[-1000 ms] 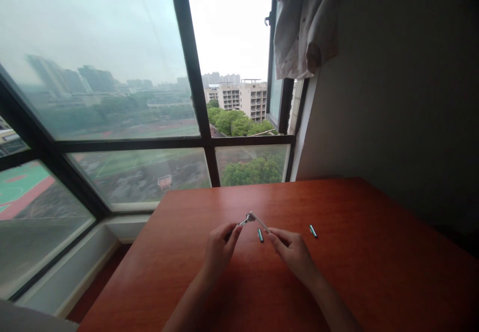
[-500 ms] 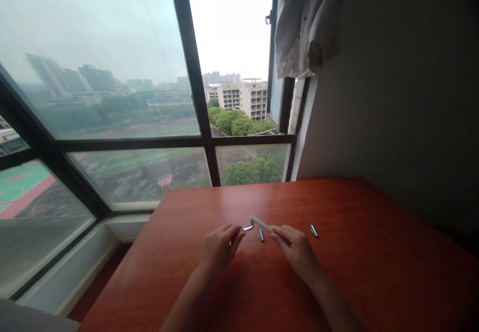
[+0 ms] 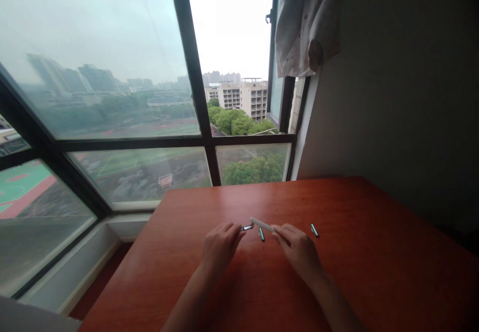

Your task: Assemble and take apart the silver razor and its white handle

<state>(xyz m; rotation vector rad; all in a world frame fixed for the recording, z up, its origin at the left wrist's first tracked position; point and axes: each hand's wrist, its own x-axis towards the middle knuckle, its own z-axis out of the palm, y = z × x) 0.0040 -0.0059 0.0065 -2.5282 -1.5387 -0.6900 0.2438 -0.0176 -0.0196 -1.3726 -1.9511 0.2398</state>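
In my left hand [image 3: 221,244], fingertips and thumb pinch a slim silver metal handle [image 3: 247,227] with a bent neck, which looks like a razor handle. My right hand [image 3: 297,249] is closed around a pale, narrow stick [image 3: 262,224] that points up and left. The stick's far end meets or overlaps the bent tip of the handle; whether they touch I cannot tell. Just below them, on the table, lies a small green-and-dark strip [image 3: 261,234] resembling a razor cartridge. A similar strip [image 3: 314,230] lies to the right of my right hand.
The reddish-brown wooden table [image 3: 209,204] spreads under both hands. Behind it, dark-framed windows [image 3: 130,145] run along the back and left, with one sash open. A pale curtain [image 3: 307,32] hangs at the upper right, beside a dark wall [image 3: 392,97].
The silver handle has turned slightly in my left fingers, and its bent tip looks a little different. Both hands otherwise stay nearly in place, and the strips lie as before.
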